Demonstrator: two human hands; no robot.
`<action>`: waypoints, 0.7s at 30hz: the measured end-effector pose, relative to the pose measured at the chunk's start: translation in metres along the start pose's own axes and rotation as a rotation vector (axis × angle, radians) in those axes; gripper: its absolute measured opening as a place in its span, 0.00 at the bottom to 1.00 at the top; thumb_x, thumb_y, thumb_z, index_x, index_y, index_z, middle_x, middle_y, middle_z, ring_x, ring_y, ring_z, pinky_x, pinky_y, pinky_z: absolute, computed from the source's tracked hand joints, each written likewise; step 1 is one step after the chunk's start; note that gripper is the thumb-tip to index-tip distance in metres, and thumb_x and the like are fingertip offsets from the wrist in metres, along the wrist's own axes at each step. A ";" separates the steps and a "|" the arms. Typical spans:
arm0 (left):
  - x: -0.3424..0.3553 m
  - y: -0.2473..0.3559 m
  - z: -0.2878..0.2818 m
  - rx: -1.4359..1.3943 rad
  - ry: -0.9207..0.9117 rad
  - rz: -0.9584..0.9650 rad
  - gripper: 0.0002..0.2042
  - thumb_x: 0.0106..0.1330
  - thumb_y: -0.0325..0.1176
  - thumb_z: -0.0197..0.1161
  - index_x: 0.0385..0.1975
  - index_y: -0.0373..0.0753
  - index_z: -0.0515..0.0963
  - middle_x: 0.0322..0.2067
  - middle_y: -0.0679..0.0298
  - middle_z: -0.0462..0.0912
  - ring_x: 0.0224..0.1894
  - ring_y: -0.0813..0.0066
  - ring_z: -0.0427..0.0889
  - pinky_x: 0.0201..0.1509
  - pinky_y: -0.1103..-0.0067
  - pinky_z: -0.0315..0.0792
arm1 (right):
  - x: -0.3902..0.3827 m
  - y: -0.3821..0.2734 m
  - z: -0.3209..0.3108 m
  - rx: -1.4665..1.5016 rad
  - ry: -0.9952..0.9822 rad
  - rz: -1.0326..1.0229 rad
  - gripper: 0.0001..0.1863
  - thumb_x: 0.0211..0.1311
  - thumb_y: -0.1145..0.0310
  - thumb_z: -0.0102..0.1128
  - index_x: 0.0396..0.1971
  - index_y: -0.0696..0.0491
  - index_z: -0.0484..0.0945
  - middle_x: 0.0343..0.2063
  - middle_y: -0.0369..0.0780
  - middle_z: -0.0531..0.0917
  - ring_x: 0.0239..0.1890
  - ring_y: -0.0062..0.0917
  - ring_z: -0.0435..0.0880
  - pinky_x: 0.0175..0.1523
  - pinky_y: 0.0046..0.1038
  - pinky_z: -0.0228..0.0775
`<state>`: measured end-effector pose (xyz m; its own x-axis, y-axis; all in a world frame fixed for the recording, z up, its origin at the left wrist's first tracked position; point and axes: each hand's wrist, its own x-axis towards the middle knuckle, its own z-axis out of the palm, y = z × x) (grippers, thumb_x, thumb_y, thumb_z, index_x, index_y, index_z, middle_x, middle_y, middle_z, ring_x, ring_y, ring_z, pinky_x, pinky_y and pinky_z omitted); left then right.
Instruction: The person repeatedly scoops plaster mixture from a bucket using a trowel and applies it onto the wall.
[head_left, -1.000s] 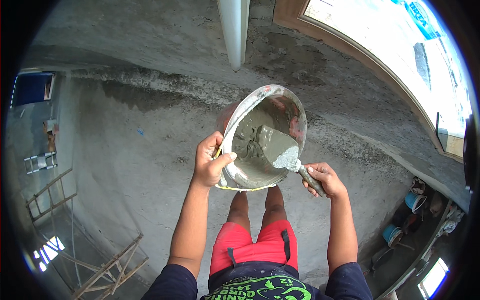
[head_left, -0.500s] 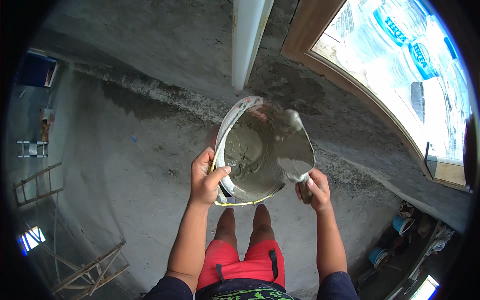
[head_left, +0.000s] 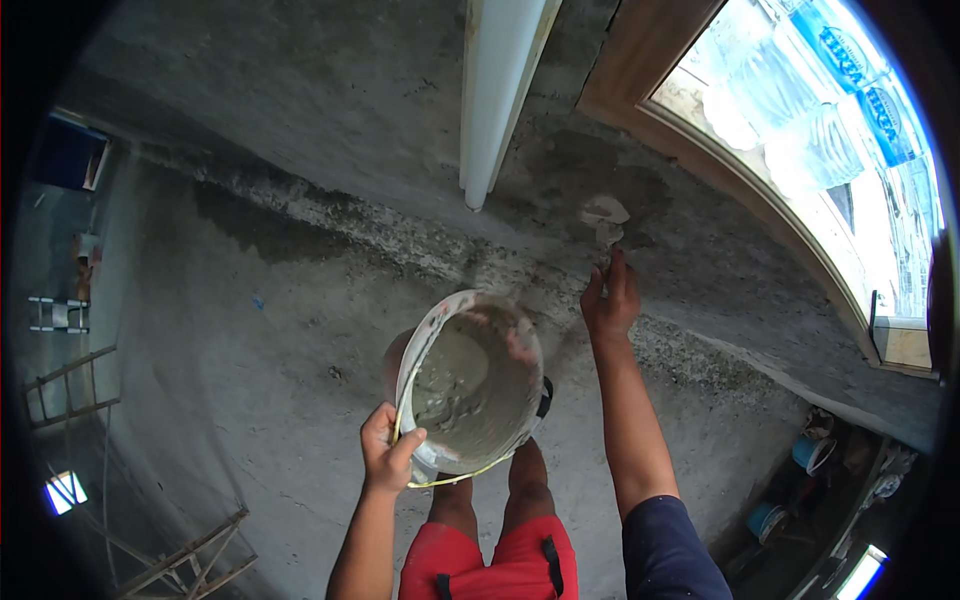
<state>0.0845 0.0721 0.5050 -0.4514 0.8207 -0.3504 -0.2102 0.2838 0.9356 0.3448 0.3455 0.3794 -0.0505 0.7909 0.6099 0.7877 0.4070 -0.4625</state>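
My left hand (head_left: 388, 450) grips the rim of a bucket (head_left: 425, 325), thumb over its near left edge. The bucket has a thin yellow handle and is tilted, with wet grey mortar (head_left: 450, 380) inside. Up and to the right, my right hand (head_left: 612, 305) is closed around a trowel (head_left: 605, 212), whose handle is mostly hidden by the fingers. The mortar-smeared blade is at a dark damp patch on the rough grey wall (head_left: 660, 200); whether it presses on the wall I cannot tell.
A white pipe (head_left: 495, 100) runs down the wall ahead. To its right is a wooden-framed window (head_left: 690, 165) with plastic bottles behind the glass. Wooden frames (head_left: 190, 560) stand at lower left. Blue buckets (head_left: 765, 520) and other items lie at lower right along the wall.
My right hand has carried the trowel from over the bucket's right rim up and forward to the wall. My left hand and the bucket sit lower in view.
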 end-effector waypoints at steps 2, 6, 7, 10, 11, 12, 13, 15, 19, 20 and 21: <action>-0.011 -0.007 -0.015 0.073 0.002 -0.077 0.11 0.57 0.22 0.65 0.25 0.41 0.68 0.23 0.74 0.71 0.27 0.87 0.66 0.32 0.82 0.62 | -0.019 0.007 0.001 -0.010 -0.019 -0.003 0.29 0.58 0.76 0.68 0.62 0.53 0.75 0.35 0.45 0.84 0.33 0.43 0.85 0.37 0.39 0.79; -0.037 -0.030 -0.048 0.120 0.005 -0.147 0.10 0.56 0.21 0.65 0.25 0.40 0.69 0.23 0.73 0.71 0.26 0.87 0.67 0.31 0.82 0.62 | -0.053 0.021 -0.032 -0.027 -0.140 -0.003 0.28 0.57 0.74 0.70 0.61 0.53 0.76 0.33 0.46 0.85 0.33 0.43 0.87 0.38 0.37 0.80; -0.042 -0.033 -0.056 0.123 0.004 -0.155 0.10 0.56 0.21 0.65 0.25 0.40 0.69 0.23 0.73 0.72 0.25 0.86 0.68 0.31 0.81 0.63 | -0.053 0.023 -0.040 -0.057 -0.173 -0.012 0.28 0.58 0.74 0.70 0.60 0.53 0.77 0.33 0.46 0.85 0.34 0.43 0.87 0.38 0.37 0.80; -0.059 -0.038 -0.080 0.137 0.013 -0.182 0.09 0.56 0.20 0.64 0.25 0.39 0.69 0.23 0.72 0.73 0.26 0.86 0.68 0.31 0.81 0.63 | -0.020 -0.009 -0.071 0.014 -0.155 -0.064 0.24 0.60 0.75 0.67 0.58 0.56 0.77 0.37 0.48 0.85 0.34 0.42 0.87 0.38 0.37 0.80; -0.062 -0.036 -0.082 0.125 0.010 -0.189 0.09 0.56 0.20 0.64 0.25 0.39 0.69 0.23 0.72 0.73 0.26 0.86 0.68 0.32 0.81 0.64 | -0.002 -0.022 -0.077 0.016 -0.160 -0.062 0.24 0.60 0.75 0.67 0.58 0.56 0.77 0.37 0.48 0.85 0.34 0.42 0.87 0.38 0.37 0.80; -0.068 -0.035 -0.088 0.134 0.019 -0.198 0.09 0.56 0.20 0.64 0.25 0.39 0.69 0.23 0.72 0.73 0.26 0.86 0.68 0.32 0.81 0.64 | 0.020 -0.037 -0.076 0.003 -0.094 -0.103 0.25 0.59 0.75 0.67 0.58 0.54 0.78 0.37 0.46 0.85 0.33 0.42 0.86 0.37 0.37 0.79; -0.070 -0.036 -0.091 0.148 0.004 -0.224 0.09 0.56 0.20 0.63 0.26 0.40 0.69 0.25 0.72 0.74 0.28 0.86 0.70 0.34 0.81 0.65 | 0.038 -0.041 -0.077 -0.032 -0.025 -0.152 0.26 0.57 0.75 0.68 0.58 0.52 0.79 0.36 0.44 0.84 0.33 0.42 0.86 0.35 0.38 0.79; -0.071 -0.040 -0.092 0.160 -0.022 -0.247 0.09 0.56 0.21 0.63 0.27 0.41 0.69 0.27 0.71 0.76 0.29 0.86 0.71 0.36 0.82 0.66 | 0.045 -0.022 -0.061 -0.110 -0.046 -0.158 0.26 0.56 0.75 0.67 0.58 0.51 0.79 0.37 0.43 0.84 0.33 0.42 0.86 0.35 0.38 0.79; -0.075 -0.042 -0.093 0.145 -0.021 -0.218 0.09 0.56 0.22 0.64 0.27 0.41 0.69 0.26 0.71 0.75 0.29 0.86 0.70 0.36 0.82 0.66 | -0.018 0.032 -0.039 -0.315 -0.267 -0.053 0.27 0.58 0.73 0.67 0.59 0.49 0.78 0.36 0.42 0.83 0.34 0.42 0.86 0.33 0.39 0.79; -0.076 -0.042 -0.092 0.130 -0.011 -0.215 0.09 0.56 0.22 0.64 0.27 0.41 0.69 0.26 0.72 0.75 0.29 0.86 0.70 0.36 0.82 0.66 | -0.034 0.040 -0.039 -0.317 -0.267 -0.056 0.27 0.58 0.73 0.67 0.59 0.49 0.78 0.36 0.42 0.83 0.34 0.42 0.86 0.33 0.39 0.79; -0.078 -0.042 -0.093 0.127 -0.014 -0.215 0.09 0.56 0.22 0.64 0.27 0.41 0.69 0.26 0.72 0.75 0.29 0.86 0.70 0.36 0.82 0.66 | -0.047 0.043 -0.043 -0.288 -0.313 -0.013 0.26 0.58 0.73 0.67 0.59 0.49 0.78 0.36 0.43 0.84 0.35 0.42 0.87 0.34 0.39 0.80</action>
<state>0.0481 -0.0497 0.4891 -0.3960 0.7411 -0.5421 -0.1890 0.5119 0.8380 0.4074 0.3057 0.3587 -0.2104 0.9051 0.3696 0.9230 0.3085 -0.2299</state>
